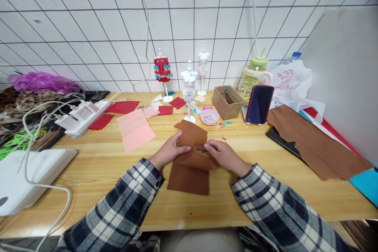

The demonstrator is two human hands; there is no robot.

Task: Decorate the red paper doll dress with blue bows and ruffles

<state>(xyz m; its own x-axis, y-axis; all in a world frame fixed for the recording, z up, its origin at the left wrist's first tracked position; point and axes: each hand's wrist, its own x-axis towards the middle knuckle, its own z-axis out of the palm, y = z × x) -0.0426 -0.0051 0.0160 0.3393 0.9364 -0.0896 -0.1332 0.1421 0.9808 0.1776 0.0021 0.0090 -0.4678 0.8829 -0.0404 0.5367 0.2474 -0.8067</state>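
My left hand (173, 151) pinches a creased brown sheet (193, 134) of thin paper or cloth, its thumb lying on top. In my right hand (223, 155) is a pair of small scissors (200, 149), the metal blades pointing left across the sheet; their handles are hidden by my fingers. A second, flat brown piece (188, 179) lies on the table just below. Beyond the raised sheet stands a bare white mini dress form (189, 80). Beside its base, a pink dish (210, 117) contains small shiny bits.
Behind are a dress form in red ruffles (162, 70), another bare form (203, 65), a cardboard box (227, 104), a phone (260, 104) and a jug (253, 76). Pink paper (136, 129) and a power strip (85, 116) lie left; a large brown sheet (319, 145) lies right.
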